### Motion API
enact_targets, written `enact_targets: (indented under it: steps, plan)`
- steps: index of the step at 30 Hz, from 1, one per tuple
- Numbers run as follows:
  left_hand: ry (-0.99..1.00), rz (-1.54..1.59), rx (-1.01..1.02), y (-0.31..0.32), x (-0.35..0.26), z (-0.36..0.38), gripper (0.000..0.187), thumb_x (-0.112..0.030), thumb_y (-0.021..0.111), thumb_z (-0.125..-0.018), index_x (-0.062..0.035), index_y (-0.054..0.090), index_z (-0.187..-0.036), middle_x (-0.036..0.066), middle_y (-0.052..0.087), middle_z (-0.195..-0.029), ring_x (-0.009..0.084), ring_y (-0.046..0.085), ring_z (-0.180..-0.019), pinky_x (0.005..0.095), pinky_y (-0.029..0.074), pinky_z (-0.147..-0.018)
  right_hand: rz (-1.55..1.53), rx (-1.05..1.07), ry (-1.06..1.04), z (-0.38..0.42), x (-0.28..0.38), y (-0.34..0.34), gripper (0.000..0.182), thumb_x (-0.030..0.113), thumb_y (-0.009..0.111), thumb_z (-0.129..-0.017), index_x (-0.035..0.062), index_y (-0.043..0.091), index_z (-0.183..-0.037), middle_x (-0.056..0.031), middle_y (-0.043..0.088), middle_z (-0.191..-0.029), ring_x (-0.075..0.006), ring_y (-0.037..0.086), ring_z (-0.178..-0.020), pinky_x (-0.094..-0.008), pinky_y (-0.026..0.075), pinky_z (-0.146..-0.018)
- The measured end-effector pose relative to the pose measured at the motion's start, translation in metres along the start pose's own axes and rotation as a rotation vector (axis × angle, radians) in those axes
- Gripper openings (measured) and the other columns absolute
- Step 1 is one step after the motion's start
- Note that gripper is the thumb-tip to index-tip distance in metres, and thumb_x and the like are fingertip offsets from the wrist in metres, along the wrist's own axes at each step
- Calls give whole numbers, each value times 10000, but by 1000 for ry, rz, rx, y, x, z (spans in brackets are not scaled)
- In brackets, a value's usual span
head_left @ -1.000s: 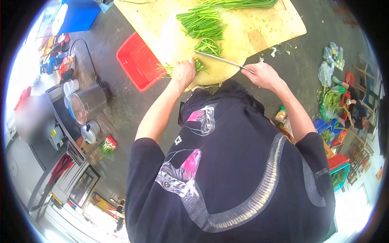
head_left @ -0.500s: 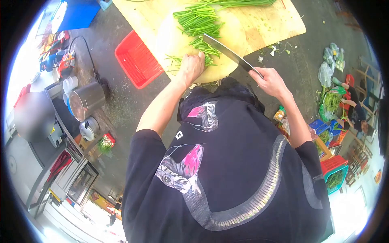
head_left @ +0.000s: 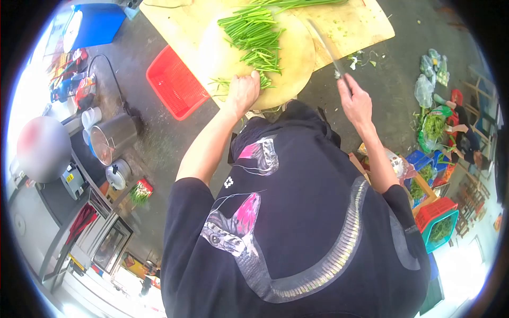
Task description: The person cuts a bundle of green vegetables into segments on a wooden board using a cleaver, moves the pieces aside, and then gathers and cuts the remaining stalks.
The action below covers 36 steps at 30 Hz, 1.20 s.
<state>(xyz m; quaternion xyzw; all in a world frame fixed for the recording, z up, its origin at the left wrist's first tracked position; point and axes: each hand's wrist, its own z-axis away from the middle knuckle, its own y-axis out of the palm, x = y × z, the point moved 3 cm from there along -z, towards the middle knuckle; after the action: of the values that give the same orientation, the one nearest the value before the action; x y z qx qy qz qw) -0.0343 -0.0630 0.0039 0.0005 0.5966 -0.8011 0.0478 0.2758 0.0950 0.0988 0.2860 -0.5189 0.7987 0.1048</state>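
Note:
A round wooden cutting board (head_left: 297, 74) lies on a pale wooden table (head_left: 366, 26). Cut green stalks (head_left: 257, 37) form a pile across the board, and longer uncut stalks (head_left: 302, 3) lie at its far side. My left hand (head_left: 244, 93) is closed over short stalk pieces (head_left: 266, 80) near the board's front left edge. In my right hand (head_left: 356, 103) is the handle of a knife (head_left: 326, 45). Its blade points up and to the left, to the right of the pile and apart from the stalks.
A red plastic basket (head_left: 175, 85) stands left of the table. Farther left are a large metal pot (head_left: 114, 138) and a blue bin (head_left: 95, 26). At right are bagged greens (head_left: 435, 127) and crates (head_left: 440, 228). A person is visible at the far right.
My right hand has swung the knife right, away from the cut stalks. My left hand stays on the stalk pieces, while the whole view has shifted slightly.

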Motion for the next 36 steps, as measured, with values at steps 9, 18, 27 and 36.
enact_targets:
  steps: [9, 18, 27, 36]
  plan:
    - [-17, 42, 106, 1, 8, -4, 430, -357, 808, -937, -57, 538, -1087, 144, 775, -794, 345, 778, -763, 502, 561, -801, 160, -251, 127, -86, -64, 47, 593, 390, 518, -1107, 52, 458, -1590, -288, 697, -1289, -515, 701, -1113, -595, 557, -946]
    - [-17, -2, 131, -8, 6, 0, 418, -368, 795, -945, -65, 535, -1070, 113, 752, -751, 325, 764, -733, 478, 555, -767, 93, -98, 162, -142, -10, 78, 682, 490, 679, -954, -21, 510, -1373, -325, 762, -1106, -504, 745, -1056, -556, 568, -958]
    - [-2, 5, 100, -10, 11, 4, 419, -370, 782, -955, -55, 533, -1073, 101, 729, -714, 326, 753, -703, 468, 554, -741, 185, -42, -23, -144, 10, 88, 634, 523, 643, -1016, 24, 525, -1389, -289, 722, -1237, -509, 727, -1086, -591, 566, -951]
    - [10, -28, 81, -16, 9, 8, 236, -295, 679, -991, -95, 555, -1011, 83, 742, -737, 291, 749, -690, 450, 548, -736, 64, -176, -64, -118, 4, 91, 648, 455, 664, -1035, 37, 537, -1514, -265, 686, -1253, -469, 691, -1175, -551, 559, -981]
